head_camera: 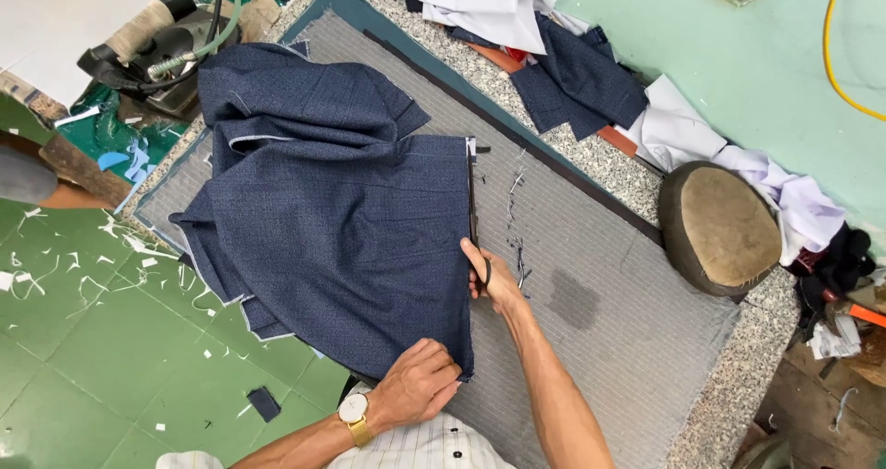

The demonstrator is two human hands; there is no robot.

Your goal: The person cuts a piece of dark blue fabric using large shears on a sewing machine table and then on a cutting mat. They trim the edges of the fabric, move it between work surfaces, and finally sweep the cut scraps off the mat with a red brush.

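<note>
Your table [637, 178], speckled stone, runs diagonally from top centre to lower right of the frame; a grey striped pad [628, 340] covers most of it. On the pad, centre-left, lies the navy garment [341, 220], folded and bunched toward the upper left, its right edge straight and running from centre frame down toward bottom centre. Green tiled floor [101, 358] fills the lower left, littered with white scraps. At right centre, a round brown cushion [722, 229] sits on the table edge, touching white cloth [794, 201] behind it. Top centre: more white cloth and navy pieces [577, 81], piled. Upper left: an iron [161, 49] with a hose, just beyond the garment. Your right hand [494, 280], centre frame, is closed through the handles of the shears [472, 201]; the blades point up the frame along the garment's right edge, touching it. Whether the blades are parted, you cannot tell. Your left hand [420, 381], bottom centre, watch on the wrist, presses the garment's lower corner, fingers curled narrow and pinching the cloth edge. Thread clippings [517, 238] lie on the pad just right of the shears. A dark damp spot [574, 298] marks the pad near your right forearm.
</note>
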